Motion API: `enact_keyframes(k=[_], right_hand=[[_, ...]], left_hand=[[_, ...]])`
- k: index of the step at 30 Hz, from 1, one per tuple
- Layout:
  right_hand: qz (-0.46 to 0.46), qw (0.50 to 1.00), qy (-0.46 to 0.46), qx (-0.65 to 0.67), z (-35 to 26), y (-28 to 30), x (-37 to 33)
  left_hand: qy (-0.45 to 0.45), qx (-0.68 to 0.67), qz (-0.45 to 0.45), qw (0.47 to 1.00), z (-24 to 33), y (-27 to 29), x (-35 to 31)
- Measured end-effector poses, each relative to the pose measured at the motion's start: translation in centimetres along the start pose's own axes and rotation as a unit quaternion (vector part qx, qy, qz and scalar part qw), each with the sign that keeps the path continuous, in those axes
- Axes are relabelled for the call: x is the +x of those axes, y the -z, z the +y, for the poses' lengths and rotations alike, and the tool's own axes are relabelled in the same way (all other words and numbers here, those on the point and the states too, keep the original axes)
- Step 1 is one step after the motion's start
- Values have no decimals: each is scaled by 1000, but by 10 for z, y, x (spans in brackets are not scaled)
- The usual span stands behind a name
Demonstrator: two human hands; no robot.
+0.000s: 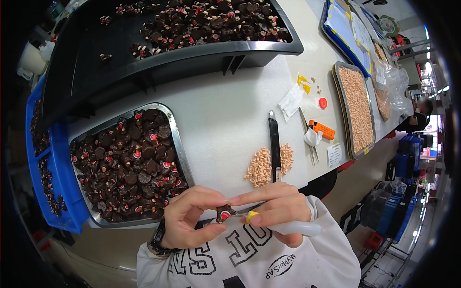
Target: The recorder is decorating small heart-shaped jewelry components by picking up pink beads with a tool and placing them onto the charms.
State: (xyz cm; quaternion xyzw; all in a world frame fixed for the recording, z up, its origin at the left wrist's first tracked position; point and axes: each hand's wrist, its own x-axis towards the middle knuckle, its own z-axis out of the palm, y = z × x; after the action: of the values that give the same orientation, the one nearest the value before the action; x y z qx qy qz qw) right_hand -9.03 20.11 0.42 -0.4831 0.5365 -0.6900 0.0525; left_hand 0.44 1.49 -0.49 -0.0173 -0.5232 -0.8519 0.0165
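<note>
Between the thumb and fingers of my left hand (188, 213) is a small dark brown figurine part (224, 211) with a red and white spot on it. My right hand (274, 207) is closed around a translucent white squeeze bottle (298, 228) with a yellow piece (251, 217) near its front end. The right index finger reaches across to the top of the figurine part. Just left of my hands, a metal tray (176, 139) is heaped with similar dark parts. Ahead lies a pile of small beige pieces (260, 168) beside a black-handled knife (274, 144).
A large black bin (168, 60) of more dark parts spans the back. At far left stands a blue crate (65, 192). Rightward are tweezers (311, 149), an orange lighter-like object (321, 129), a red cap (323, 103) and a tray of beige pieces (355, 110).
</note>
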Motion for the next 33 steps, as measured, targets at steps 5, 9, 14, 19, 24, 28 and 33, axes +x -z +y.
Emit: enact_keyframes(k=[5,9,14,19,24,28,33], right_hand=[[5,1000,6,5,0,0,1],[20,1000,18,3,1,-3,0],[21,1000,-4,-1,-1,-3,0],[15,1000,-12,-21,-1,-2,1],[-19,996,53,-71,-15,25,1],[-26,966,-100,-238,-39,53,-21],[-102,903,-133,-396,-39,43,-27]], left_hand=[[-3,8,-6,1000,-1,2,0],[1,0,5,1000,0,0,0],[-1,41,4,999,5,-1,1],[-30,51,-8,998,4,-1,4],[-41,17,17,999,0,-2,5],[-37,28,6,999,2,-2,3],[-40,49,-11,998,1,-2,6]])
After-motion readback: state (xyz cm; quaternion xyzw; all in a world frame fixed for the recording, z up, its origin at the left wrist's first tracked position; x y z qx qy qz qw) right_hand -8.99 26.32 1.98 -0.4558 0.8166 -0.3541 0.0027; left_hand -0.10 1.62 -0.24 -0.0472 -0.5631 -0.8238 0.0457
